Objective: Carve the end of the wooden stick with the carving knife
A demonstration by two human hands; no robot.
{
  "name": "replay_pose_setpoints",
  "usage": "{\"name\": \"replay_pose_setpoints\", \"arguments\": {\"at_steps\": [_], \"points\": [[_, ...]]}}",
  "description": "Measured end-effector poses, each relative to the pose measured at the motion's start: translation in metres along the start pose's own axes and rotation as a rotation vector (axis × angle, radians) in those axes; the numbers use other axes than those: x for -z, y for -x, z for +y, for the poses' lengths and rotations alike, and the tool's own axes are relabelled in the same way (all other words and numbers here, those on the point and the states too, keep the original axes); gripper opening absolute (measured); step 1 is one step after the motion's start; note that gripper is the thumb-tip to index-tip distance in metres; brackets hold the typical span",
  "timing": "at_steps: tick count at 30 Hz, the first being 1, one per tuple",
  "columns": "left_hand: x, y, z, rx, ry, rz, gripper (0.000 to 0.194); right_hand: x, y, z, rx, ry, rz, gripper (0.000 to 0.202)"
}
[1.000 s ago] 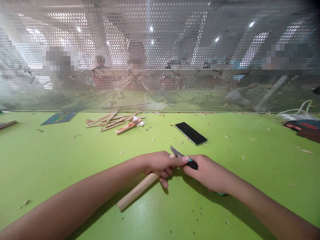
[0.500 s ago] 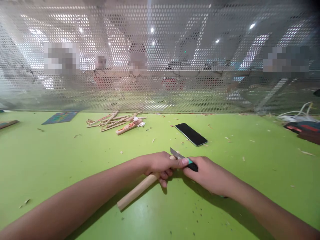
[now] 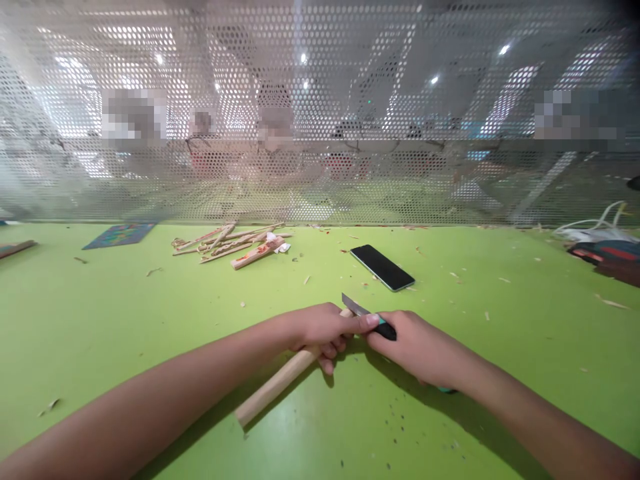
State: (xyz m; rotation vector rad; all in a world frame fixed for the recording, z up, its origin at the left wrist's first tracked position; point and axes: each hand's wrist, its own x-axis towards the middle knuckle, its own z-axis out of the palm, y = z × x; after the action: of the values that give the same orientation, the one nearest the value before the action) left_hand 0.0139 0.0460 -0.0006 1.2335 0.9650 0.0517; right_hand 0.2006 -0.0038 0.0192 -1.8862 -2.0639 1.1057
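My left hand [image 3: 325, 330] is wrapped round a pale wooden stick [image 3: 280, 385], whose near end slants down to the left over the green table [image 3: 190, 427]. The stick's far end pokes out just past my fingers. In my right hand [image 3: 413, 343] is a utility knife [image 3: 384, 327] with a black and teal handle. Its blade points up and left, close by the stick's far end. My left thumb presses on the knife near the base of the blade. Whether the edge touches the wood cannot be made out.
A black phone [image 3: 383, 267] lies beyond my hands. Thin carved sticks [image 3: 225, 243] and a red-stained wood piece [image 3: 257, 253] lie at the back left, near a patterned sheet [image 3: 119, 235]. Red-black tools [image 3: 607, 253] sit far right. A perforated screen [image 3: 320, 180] stands behind; wood shavings are scattered about.
The stick's near end has shifted down very slightly. A little more of its far end shows beside the blade. Both hands keep their hold.
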Motion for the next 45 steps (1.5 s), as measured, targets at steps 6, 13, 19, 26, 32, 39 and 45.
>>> {"name": "replay_pose_setpoints", "arguments": {"at_steps": [6,13,19,26,32,39,45], "points": [[-0.0003,0.0018,0.0006,0.004,-0.032,0.019,0.067,-0.0003,-0.0008,0.0008,0.012,0.001,0.011,0.021],[-0.0001,0.0026,0.0013,-0.005,-0.047,0.017,0.069,0.0003,0.0013,-0.0021,-0.003,-0.006,0.001,0.02],[0.0037,0.0012,0.0016,-0.017,-0.008,-0.101,0.073,0.0005,0.0007,-0.0014,-0.017,-0.011,-0.019,0.022],[0.0053,-0.0014,0.0006,-0.025,0.022,-0.145,0.07,0.0003,0.0009,-0.0012,-0.009,-0.022,-0.026,0.022],[0.0056,0.0,0.0017,-0.012,0.011,-0.139,0.07,-0.0002,-0.0002,0.0004,-0.011,-0.02,-0.026,0.024],[0.0068,0.0003,0.0025,-0.02,0.019,-0.174,0.066,0.0001,-0.0017,0.0034,-0.006,-0.022,-0.037,0.024],[0.0066,-0.0001,0.0022,-0.011,0.026,-0.156,0.066,0.0,-0.0017,0.0034,-0.006,-0.015,-0.04,0.025]]}}
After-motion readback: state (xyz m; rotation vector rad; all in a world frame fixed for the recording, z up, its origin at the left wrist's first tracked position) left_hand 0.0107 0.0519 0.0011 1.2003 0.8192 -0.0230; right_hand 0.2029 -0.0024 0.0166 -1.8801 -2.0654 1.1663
